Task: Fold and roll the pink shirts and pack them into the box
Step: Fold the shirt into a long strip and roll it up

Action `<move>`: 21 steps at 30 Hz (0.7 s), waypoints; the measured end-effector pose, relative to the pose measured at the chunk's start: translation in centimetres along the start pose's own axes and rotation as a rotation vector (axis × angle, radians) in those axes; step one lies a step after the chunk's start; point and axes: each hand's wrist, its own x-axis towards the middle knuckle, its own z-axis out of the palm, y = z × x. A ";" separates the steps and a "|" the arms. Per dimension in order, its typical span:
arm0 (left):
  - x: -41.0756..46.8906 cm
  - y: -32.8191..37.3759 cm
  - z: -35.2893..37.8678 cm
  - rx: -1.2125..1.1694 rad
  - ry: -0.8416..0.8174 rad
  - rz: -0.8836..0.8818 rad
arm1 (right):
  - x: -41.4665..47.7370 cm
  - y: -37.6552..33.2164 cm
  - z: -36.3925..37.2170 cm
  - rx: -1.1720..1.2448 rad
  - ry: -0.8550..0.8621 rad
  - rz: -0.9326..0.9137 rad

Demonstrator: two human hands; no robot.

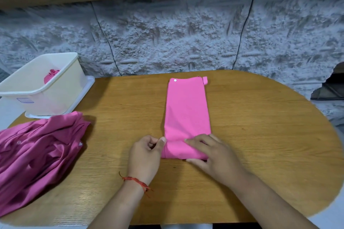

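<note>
The person shows as two forearms and two hands, bare from the lower edge of the view up to the fingers. On the wrist of the left hand (144, 154) sits a thin red thread bracelet (135, 181). Its strands are twisted together, and a knot on the outer side has short frayed ends trailing loose. The left thumbnail is short and plain. The right hand (214, 154) and its wrist are bare, and its nails are too blurred to make out.

Seemingly a room in a home: an oval wood-grain table (260, 135), bearing a cream plastic storage box (37, 91) and a heap of magenta shirts (37, 154), stands against grey-white stone-patterned wall panels (167, 33).
</note>
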 end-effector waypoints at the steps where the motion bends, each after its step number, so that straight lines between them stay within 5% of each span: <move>1: 0.0 0.2 -0.2 0.031 -0.011 0.023 | 0.3 0.2 -0.3 0.078 -0.037 0.020; 4: -0.6 1.0 -0.3 0.313 0.022 0.457 | 1.6 0.9 -1.3 0.249 -0.139 0.073; 7: -0.1 2.1 0.6 0.562 -0.181 0.892 | 2.5 1.0 -1.5 0.283 -0.160 0.081; 10: 0.6 3.7 1.6 0.666 -0.354 0.764 | 2.7 1.1 -1.5 0.230 -0.177 0.091; 16: 1.0 3.5 2.2 0.920 -0.182 0.584 | 2.4 0.9 -1.9 0.160 -0.224 0.149; 21: 2.4 4.2 2.0 0.975 -0.311 0.414 | 3.2 0.9 -2.5 0.077 -0.337 0.201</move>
